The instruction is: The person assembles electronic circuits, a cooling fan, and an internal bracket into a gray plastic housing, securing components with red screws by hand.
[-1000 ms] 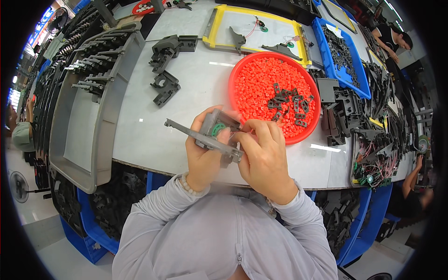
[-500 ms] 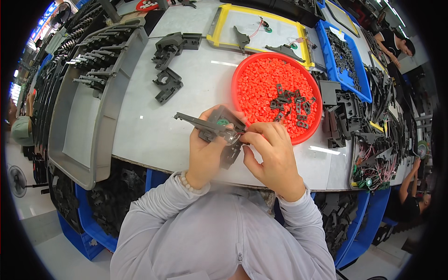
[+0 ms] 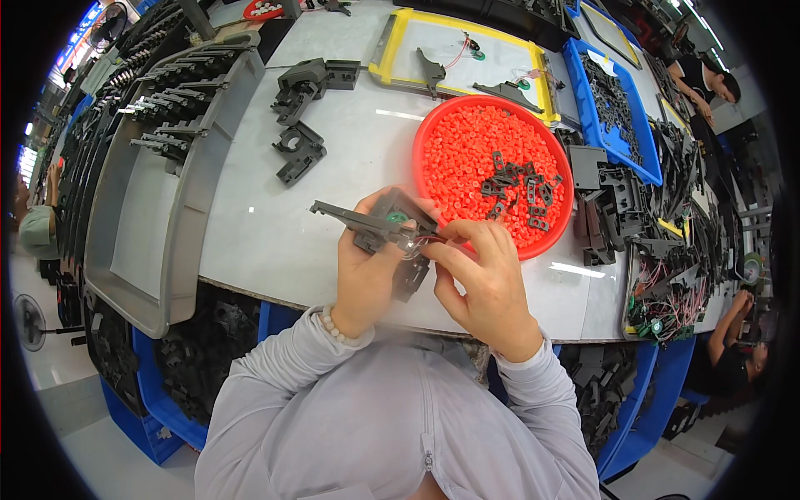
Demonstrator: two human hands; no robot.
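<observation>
My left hand (image 3: pixel 367 275) grips a dark grey plastic part (image 3: pixel 375 227) with a long arm pointing left and a small green piece set in it. My right hand (image 3: pixel 483 279) pinches at the right side of that part, where thin red wires show near the fingertips. Both hands hover over the front edge of the grey table (image 3: pixel 258 225). Just behind them sits a round red tray (image 3: pixel 442 146) full of small orange pieces, with several small dark clips (image 3: pixel 517 183) lying on top.
A grey bin (image 3: pixel 142 242) with dark parts stands at the left. Loose black housings (image 3: pixel 300 112) lie on the table behind. A yellow-rimmed tray (image 3: pixel 467 54) and a blue bin (image 3: pixel 612 108) sit at the back. Wired parts (image 3: pixel 675 296) pile at the right. Other people work at the far right.
The part has been turned and lifted a little toward the red tray; my right hand's fingers have shifted onto its right end by the wires.
</observation>
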